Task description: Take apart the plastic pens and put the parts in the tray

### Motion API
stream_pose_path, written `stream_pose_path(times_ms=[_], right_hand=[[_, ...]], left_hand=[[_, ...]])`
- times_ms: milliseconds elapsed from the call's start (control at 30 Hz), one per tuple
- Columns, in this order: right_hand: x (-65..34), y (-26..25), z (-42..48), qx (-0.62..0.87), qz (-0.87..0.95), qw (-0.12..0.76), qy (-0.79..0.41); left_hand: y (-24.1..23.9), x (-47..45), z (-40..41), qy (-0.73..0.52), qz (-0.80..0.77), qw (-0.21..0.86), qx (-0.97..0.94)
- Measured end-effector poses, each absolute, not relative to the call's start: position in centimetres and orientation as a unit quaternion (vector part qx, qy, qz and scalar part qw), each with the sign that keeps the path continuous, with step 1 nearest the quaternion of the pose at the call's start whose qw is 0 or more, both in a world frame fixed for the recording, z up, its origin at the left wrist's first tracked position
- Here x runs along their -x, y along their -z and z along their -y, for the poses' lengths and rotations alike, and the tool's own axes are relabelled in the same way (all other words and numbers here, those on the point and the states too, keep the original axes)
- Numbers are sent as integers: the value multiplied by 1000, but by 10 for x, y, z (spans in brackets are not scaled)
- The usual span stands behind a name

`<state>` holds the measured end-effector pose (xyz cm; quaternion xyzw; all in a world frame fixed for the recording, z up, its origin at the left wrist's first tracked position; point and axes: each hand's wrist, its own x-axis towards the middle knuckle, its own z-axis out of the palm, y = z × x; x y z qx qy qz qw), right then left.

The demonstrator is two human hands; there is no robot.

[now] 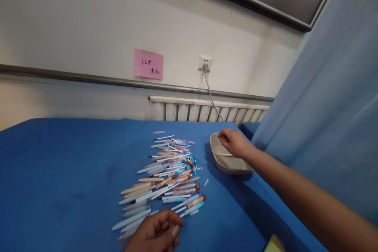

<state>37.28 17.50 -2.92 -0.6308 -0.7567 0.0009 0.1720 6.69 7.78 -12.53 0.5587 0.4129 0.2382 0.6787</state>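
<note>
Many pen parts [165, 180] lie in a loose pile on the blue table: pale barrels, thin white refills and short pieces with blue, brown and orange tops. At the pile's near edge is my left hand [159, 231], its fingers curled and the thumb bent towards them; whether something thin is between them cannot be made out. My right hand [234, 143] is over a beige plastic basin [218, 162], fingers closed and pointing left, with what they hold, if anything, hidden. A pale stick [225, 154] lies inside the basin, its right end covered by that hand.
The table's blue cloth [73, 173] reaches to the wall. A small white piece [206, 182] lies between pile and basin. A radiator [212, 111] and a plugged-in cable [211, 96] are behind. At right hangs a blue curtain [327, 98]; a yellowish object [274, 244] shows at the bottom.
</note>
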Motion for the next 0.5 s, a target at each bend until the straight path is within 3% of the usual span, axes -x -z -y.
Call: stream_pose_path(times_ms=[333, 500], right_hand=[[-294, 96, -114, 610, 778, 117, -91], [-288, 91, -110, 621, 764, 137, -106]], left_hand=[[116, -69, -68, -261, -395, 675, -566], [107, -65, -69, -285, -391, 681, -549]])
